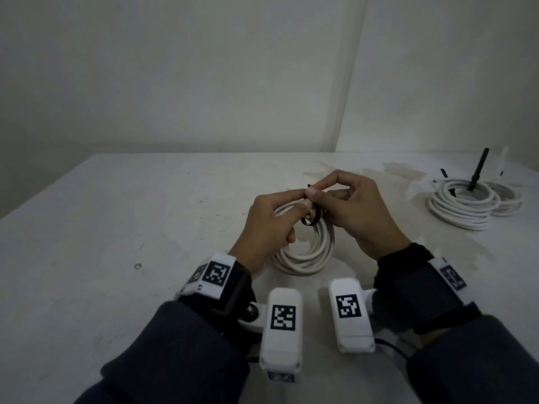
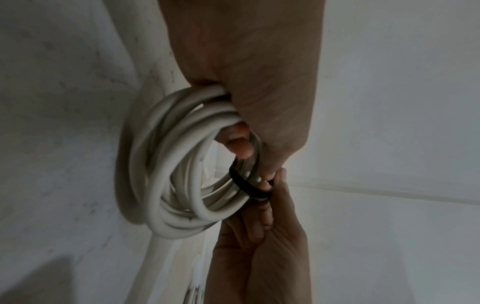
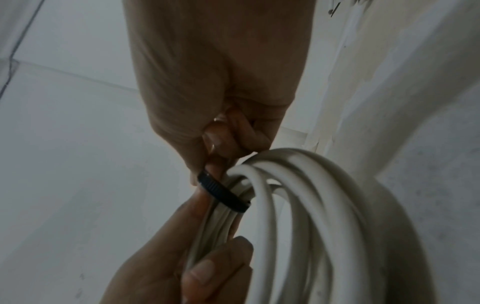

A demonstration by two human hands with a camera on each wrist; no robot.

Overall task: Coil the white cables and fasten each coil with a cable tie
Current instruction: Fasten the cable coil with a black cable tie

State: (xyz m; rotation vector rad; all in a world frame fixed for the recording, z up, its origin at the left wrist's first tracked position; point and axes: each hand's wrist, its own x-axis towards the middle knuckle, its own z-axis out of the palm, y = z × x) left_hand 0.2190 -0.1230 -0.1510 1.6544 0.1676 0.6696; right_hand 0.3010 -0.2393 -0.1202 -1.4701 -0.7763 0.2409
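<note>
Left hand: grips white cable coil, raised over the bench. Right hand: pinches black cable tie looped around the strands. Coil: judged light, springy, apt to splay; hold beside the tie. Tie: thin, probably slippery. Far right, well apart: two tied coils, no obstruction.

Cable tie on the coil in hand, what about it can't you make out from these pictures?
- Head view: cable tie head and tail, hidden by the fingertips of the left hand and right hand.
- Both wrist views: whether it is locked; fingers cover the ends.
- Head view: far coils, ties too small.
</note>
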